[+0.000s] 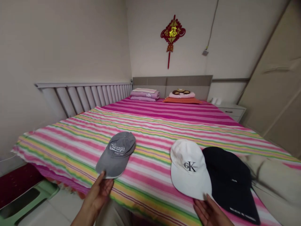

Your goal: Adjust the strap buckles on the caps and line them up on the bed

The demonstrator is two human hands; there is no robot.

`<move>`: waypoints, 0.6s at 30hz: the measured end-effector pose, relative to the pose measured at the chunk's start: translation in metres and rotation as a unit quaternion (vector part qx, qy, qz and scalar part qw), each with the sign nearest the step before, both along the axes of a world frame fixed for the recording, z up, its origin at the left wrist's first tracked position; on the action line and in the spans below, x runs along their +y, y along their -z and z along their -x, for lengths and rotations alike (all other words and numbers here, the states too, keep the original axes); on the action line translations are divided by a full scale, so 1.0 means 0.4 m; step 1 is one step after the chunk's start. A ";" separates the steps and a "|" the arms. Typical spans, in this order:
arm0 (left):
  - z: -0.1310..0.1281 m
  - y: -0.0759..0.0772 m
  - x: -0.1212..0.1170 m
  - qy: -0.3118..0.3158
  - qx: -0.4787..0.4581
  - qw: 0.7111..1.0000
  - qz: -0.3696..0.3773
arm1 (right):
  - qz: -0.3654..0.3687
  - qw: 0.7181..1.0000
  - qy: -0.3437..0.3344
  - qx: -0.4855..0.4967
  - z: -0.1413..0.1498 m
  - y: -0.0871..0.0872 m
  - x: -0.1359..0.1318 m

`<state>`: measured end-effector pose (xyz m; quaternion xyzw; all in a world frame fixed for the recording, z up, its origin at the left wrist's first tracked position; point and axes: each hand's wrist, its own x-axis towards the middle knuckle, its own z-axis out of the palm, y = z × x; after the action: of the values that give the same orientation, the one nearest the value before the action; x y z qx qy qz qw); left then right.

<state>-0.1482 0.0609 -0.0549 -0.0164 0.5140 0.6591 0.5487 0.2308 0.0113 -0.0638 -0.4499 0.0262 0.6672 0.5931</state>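
A grey baseball cap (118,155) with white lettering lies on the striped bedspread (145,169). My left hand (98,191) pinches the edge of its brim, thumb on top and fingers beneath. To the right is a white baseball cap (188,168) with "GK" in dark letters. The front of its brim is between the thumb and fingers of my right hand (209,208). Beside the white cap, partly covered by it, a black cap (228,179) with white letters along its brim rests on the bed.
A beige cloth item (275,175) sits right of the black cap. Folded purple bedding (144,95) and a pink folded item (181,95) lie by the headboard (188,82). Radiator bars (94,94) line the left side. A green stool (30,201) stands at lower left, a white nightstand (231,111) at right.
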 end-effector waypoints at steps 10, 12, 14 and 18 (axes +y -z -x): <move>0.013 0.023 0.031 -0.035 0.035 0.997 -0.058 | -0.106 0.991 0.012 0.078 0.034 -0.047 0.001; -0.004 0.045 -0.015 0.014 0.049 0.999 -0.016 | -0.135 0.988 -0.016 0.071 0.038 -0.050 -0.015; -0.046 0.060 -0.065 0.104 0.014 0.994 0.038 | -0.145 0.987 -0.057 0.043 0.046 -0.052 -0.030; -0.167 0.024 -0.102 0.383 -0.071 0.921 0.012 | -0.195 0.967 -0.163 -0.016 0.077 -0.044 -0.058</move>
<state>-0.0813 0.0202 -0.0644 0.1281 0.4490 0.3895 0.7939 0.2000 -0.0118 -0.0461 -0.3342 -0.1874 0.7401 0.5526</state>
